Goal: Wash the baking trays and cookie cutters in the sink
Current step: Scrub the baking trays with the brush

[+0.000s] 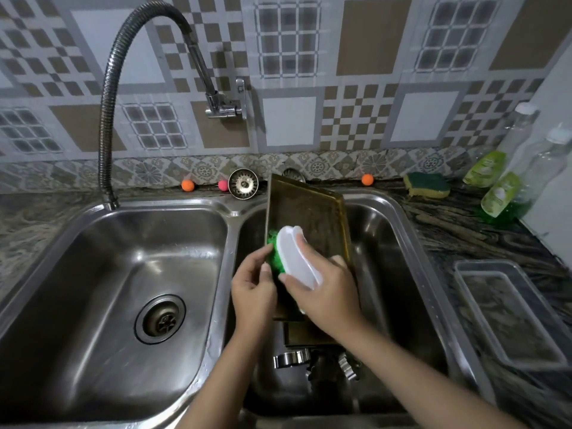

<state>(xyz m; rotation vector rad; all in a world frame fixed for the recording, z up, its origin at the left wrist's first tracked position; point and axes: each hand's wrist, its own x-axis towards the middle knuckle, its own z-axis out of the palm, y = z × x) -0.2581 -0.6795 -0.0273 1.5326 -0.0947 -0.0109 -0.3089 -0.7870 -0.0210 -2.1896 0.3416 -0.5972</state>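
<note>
A dark, brass-rimmed baking tray [309,209] stands tilted in the right basin of the steel double sink [229,212], its far end leaning on the back rim. My left hand [252,287] grips the tray's left edge. My right hand [325,287] holds a scrubber with a white handle [297,257] and green bristles, pressed on the tray's face. Below it lies another tray [305,334], partly hidden. Metal cookie cutters [292,357] rest on the basin floor near my forearms.
A flexible tap [106,119] bends over the left basin with its drain [160,318]. A strainer [243,184] and small balls sit on the back ledge. On the right counter: a sponge [427,184], green soap bottles [500,196], clear bottles, a clear container [507,311].
</note>
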